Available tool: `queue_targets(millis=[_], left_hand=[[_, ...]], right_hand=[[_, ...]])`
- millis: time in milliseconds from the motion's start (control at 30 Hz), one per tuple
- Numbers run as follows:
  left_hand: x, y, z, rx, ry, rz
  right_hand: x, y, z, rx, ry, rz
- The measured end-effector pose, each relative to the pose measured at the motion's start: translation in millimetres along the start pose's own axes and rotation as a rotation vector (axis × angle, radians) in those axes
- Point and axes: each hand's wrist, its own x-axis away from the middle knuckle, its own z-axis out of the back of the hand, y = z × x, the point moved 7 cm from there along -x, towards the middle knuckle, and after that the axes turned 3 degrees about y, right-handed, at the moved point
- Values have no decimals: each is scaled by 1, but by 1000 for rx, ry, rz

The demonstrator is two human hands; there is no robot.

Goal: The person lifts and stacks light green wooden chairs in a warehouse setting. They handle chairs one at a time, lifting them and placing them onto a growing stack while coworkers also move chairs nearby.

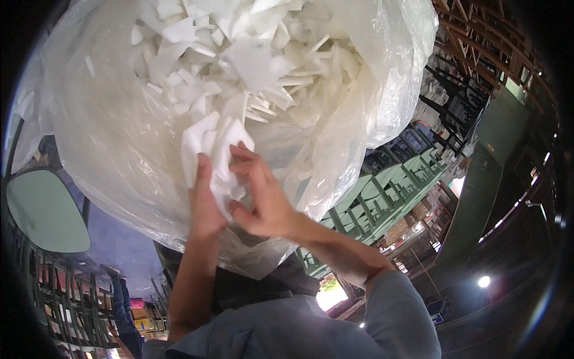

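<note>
In front of me a large clear plastic bag [113, 149] gapes wide, with a heap of white foam scraps [251, 60] inside. Over its near side I hold a bunch of white foam pieces [209, 140] between both hands. My left hand [206, 200] wraps the bunch from the left, thumb up along its side. From the right, my right hand [260, 197] grips it with curled fingers and thumb. Part of my left fingers is hidden behind the foam.
Stacked green chair frames [382, 194] stand to the right of the bag. At the left is a pale green rounded panel [48, 209], and below it more dark frames [66, 299]. Another person's leg [122, 305] shows at lower left. A bright lamp [484, 280] glows at right.
</note>
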Motion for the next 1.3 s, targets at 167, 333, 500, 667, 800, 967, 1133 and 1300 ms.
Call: queue_targets(millis=[167, 333, 500, 667, 800, 967, 1133, 1300], left_hand=[[-12, 15, 30, -613, 74, -172], [-23, 17, 34, -817, -91, -346], [-15, 18, 33, -840, -110, -307], [-14, 30, 33, -812, 29, -300], [-18, 29, 11, -654, 9, -400], [-40, 18, -7, -258, -7, -99], [-45, 38, -8, -708, -50, -305], [-49, 22, -2, -702, -89, -322]], right_hand=[[-18, 114, 19, -125, -581, -504], [-91, 191, 182, 1055, 378, -172], [-69, 252, 235, 1113, 198, -687], [-56, 195, 242, 624, 517, -657], [-30, 67, 134, 742, 434, 64], [-9, 31, -11, 163, 29, -127], [-30, 109, 35, 341, -332, -146], [-92, 198, 205, 1156, 473, -484]])
